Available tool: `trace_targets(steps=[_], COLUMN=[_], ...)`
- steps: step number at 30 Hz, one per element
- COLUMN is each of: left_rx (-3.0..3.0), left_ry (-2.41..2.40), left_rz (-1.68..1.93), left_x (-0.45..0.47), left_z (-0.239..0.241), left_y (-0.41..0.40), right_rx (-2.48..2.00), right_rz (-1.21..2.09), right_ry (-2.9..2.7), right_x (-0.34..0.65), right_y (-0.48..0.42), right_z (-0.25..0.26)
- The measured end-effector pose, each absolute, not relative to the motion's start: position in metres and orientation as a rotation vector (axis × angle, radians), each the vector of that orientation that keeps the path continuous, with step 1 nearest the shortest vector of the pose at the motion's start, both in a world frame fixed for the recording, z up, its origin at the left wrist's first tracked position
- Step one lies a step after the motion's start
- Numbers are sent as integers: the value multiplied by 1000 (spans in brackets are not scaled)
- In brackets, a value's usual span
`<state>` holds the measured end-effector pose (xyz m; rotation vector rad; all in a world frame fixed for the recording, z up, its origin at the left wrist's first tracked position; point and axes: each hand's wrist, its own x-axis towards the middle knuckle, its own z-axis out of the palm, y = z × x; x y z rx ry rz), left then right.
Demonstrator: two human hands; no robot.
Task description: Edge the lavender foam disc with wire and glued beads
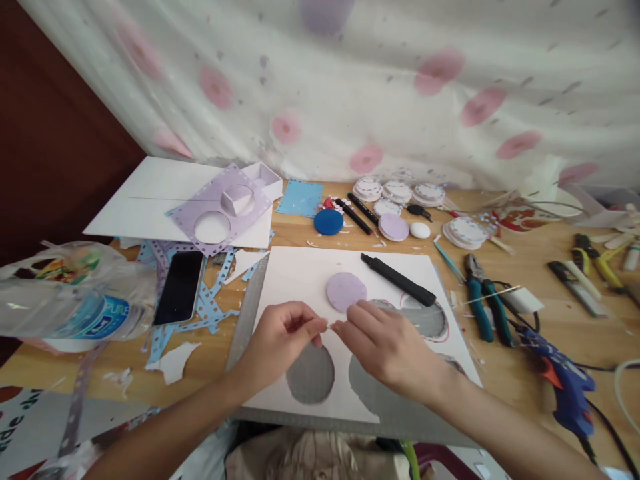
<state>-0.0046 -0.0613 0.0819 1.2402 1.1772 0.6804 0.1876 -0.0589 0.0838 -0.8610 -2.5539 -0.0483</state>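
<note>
Over the white sheet [295,270], my left hand [290,333] and my right hand [375,340] meet fingertip to fingertip. Both are closed in a pinch on something tiny and pale that I cannot make out. Just beyond my fingers lies a lilac disc [346,291] on the sheet. The sheet has several round holes cut in it, with the grey cutting mat [245,347] showing through. A black utility knife [399,279] rests at the sheet's far right.
To the left are a phone [179,288], blue paper scraps [213,310] and a water bottle [90,307]. Stacked paper discs [397,191], markers [354,217] and a blue disc [329,222] stand at the back. Pliers [485,300] and a glue gun [563,380] lie right.
</note>
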Motion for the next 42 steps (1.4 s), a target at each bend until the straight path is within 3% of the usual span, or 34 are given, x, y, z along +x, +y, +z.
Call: trace_targets(steps=[3,7,9,12,16,19,22,28,30,33,37,40,42], left_rx=[849,1153,1504,2082,2705,3006,3060,2935,2724,2026,989,884,1206], left_ry=[1062,1103,1107,845,386,164,84,330,565,998,1016,994,1062], left_rz=[700,769,864,1023,880,748,762,868,906,762,406,400,504], left_x=[0,-6,-16,-29,-33,-30,-30,-30,-26,-18,-11,-12,-17], left_z=[76,82,90,103,114,115,112,107,106,103,97,94,95], left_y=[-63,-61,-57,-51,-49,-51,-51,-56,-61,-64,-59,-56,-55], right_rx=[-708,-810,-982,-1212,-1047,-836,-771,-880,-956,-882,-517,-433,-593], right_rz=[-324,-67,282,1076,2141,2561,2663,2327,1882,909,45,-152,1], right_ry=[-2445,-2302,-2071,-1645,-1439,-1439,-1465,-1749,-2031,-2465,-2635,-2603,-2545], right_x=[190,202,212,225,227,216,204,200,202,201,198,202,209], right_y=[-61,-66,-68,-64,-45,-33,-29,-34,-41,-52,-59,-56,-53], right_z=[73,68,73,84,86,82,80,85,91,102,109,103,99])
